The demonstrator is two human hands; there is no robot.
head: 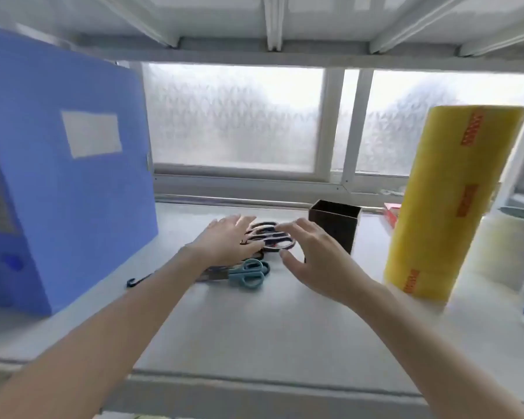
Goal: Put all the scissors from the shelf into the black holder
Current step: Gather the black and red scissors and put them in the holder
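White shelf (273, 322): scissors (245, 275) are laid crosswise, handles toward the black holder (335, 226); left hand (227, 241) and right hand (318, 261) are spread, nothing grasped.

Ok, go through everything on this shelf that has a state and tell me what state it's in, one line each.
black holder: upright, open top, no scissors seen inside
dark-handled scissors: lying flat in a pile, blades under the left hand
teal scissors: lying flat, closed
left hand: fingers spread, resting on the dark pile
right hand: open, fingers at the dark handles, nothing lifted
blue file box: standing, closed
yellow roll: standing on end
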